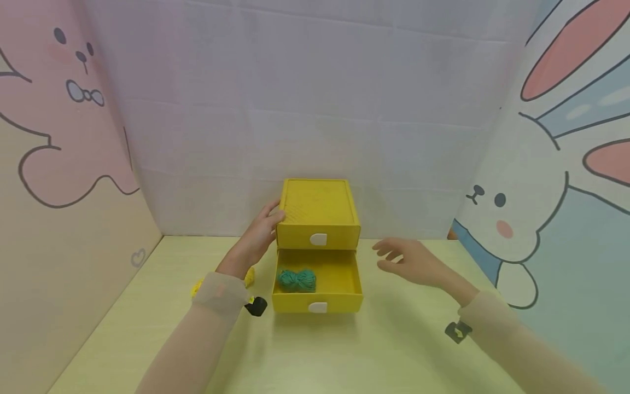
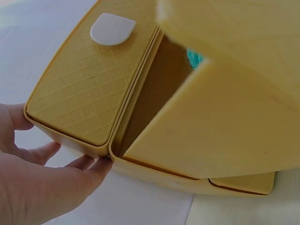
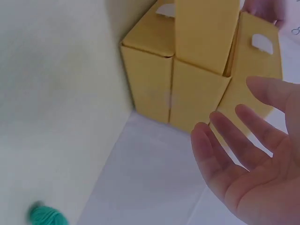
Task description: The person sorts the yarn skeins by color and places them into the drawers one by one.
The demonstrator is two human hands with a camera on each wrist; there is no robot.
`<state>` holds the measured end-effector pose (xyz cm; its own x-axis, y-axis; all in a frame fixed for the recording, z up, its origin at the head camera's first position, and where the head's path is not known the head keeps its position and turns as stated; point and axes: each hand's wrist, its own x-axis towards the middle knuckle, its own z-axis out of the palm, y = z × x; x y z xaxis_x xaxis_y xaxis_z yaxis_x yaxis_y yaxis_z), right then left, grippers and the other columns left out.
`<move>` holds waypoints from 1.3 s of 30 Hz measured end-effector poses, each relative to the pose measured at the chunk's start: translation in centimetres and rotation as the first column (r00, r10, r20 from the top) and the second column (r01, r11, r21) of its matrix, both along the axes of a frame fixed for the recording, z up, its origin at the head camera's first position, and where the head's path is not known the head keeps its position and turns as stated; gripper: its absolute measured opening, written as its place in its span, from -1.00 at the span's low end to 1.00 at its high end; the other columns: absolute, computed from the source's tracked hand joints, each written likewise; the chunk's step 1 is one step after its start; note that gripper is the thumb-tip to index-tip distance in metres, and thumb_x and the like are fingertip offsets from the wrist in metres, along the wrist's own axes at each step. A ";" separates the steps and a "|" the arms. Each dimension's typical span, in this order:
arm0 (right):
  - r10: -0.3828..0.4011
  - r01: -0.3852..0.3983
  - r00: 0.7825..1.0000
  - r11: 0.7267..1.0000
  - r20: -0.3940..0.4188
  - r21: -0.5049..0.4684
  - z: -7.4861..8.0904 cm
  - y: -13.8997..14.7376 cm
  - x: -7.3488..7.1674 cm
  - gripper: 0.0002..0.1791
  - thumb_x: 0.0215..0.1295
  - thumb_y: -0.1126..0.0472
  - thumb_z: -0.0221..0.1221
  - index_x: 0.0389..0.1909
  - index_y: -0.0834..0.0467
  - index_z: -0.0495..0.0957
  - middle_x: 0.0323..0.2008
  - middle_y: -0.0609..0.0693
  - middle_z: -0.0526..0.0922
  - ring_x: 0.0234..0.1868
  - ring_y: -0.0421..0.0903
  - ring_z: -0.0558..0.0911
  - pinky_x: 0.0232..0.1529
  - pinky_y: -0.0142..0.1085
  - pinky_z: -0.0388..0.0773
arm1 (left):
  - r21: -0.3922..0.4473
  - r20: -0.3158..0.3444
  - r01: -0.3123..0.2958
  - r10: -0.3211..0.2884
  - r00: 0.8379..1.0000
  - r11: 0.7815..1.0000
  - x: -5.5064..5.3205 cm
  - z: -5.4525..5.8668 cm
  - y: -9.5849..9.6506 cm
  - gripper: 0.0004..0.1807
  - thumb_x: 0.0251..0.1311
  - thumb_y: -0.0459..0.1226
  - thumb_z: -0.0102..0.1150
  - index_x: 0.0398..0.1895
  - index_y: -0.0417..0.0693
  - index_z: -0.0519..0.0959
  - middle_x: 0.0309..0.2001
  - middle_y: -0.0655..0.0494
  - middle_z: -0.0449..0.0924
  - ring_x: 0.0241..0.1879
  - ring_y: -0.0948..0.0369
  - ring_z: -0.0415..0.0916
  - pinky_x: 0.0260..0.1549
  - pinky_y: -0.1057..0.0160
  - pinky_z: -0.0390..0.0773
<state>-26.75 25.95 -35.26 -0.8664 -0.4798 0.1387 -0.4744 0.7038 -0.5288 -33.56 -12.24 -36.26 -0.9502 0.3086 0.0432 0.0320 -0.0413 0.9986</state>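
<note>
A yellow drawer unit (image 1: pixel 317 202) stands against the back wall, its top drawer (image 1: pixel 295 237) closed. Below that, a drawer (image 1: pixel 339 302) is pulled out, with a teal skein of yarn (image 1: pixel 297 280) at its left side. My left hand (image 1: pixel 256 238) rests on the unit's left side near the top edge; in the left wrist view, the fingertips (image 2: pixel 101 166) touch the side wall. To the right of the unit, my right hand (image 1: pixel 408 260) hovers with loosely bent fingers, holding nothing. Another teal yarn ball (image 3: pixel 47 215) shows in the right wrist view.
Yellow yarn (image 1: pixel 250 276) lies on the table left of the unit, partly hidden behind my left wrist. Pale cloth (image 1: pixel 315 98) covers the back wall, and cartoon-printed panels (image 1: pixel 512 219) stand on both sides. A closed bottom drawer (image 3: pixel 150 30) shows in the right wrist view.
</note>
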 end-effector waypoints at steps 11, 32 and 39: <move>-0.160 0.165 0.984 0.985 -0.075 0.059 -4.2 7.0 -2.0 -0.57 0.48 0.15 0.33 0.22 0.31 0.60 0.06 0.34 0.73 -0.05 0.22 0.77 -0.06 0.07 0.75 | 0.009 -0.015 0.002 -0.002 1.000 1.000 0.0 -0.1 -0.2 -0.30 0.71 -0.10 -0.14 0.76 0.14 -0.10 0.70 0.03 -0.08 0.68 -0.06 -0.04 0.64 -0.17 0.01; -0.375 0.373 0.926 0.897 -0.040 0.236 -8.3 13.8 -3.7 -0.28 0.45 0.05 0.30 0.29 0.59 0.39 0.05 0.63 0.59 0.04 0.53 0.63 0.05 0.33 0.62 | 0.005 -0.012 0.000 0.000 1.000 1.000 -0.1 -0.2 0.2 -0.29 0.70 -0.08 -0.11 0.76 0.15 -0.09 0.70 0.05 -0.07 0.67 -0.04 -0.02 0.63 -0.17 0.04; -0.404 0.385 0.915 0.884 0.016 0.265 -9.1 14.3 -4.0 -0.20 0.44 -0.05 0.26 0.28 0.62 0.37 0.01 0.59 0.63 0.01 0.48 0.66 0.03 0.26 0.65 | -0.008 0.006 0.002 -0.002 1.000 1.000 -0.1 -0.2 0.0 -0.28 0.71 -0.05 -0.14 0.77 0.18 -0.14 0.73 0.06 -0.16 0.69 -0.06 -0.11 0.65 -0.17 -0.03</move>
<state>-30.74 40.20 -44.31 -0.9942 -0.1072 -0.0074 -0.0987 0.9383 -0.3314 -33.65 -12.27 -36.42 -0.9499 0.3105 0.0348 0.0259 -0.0329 0.9991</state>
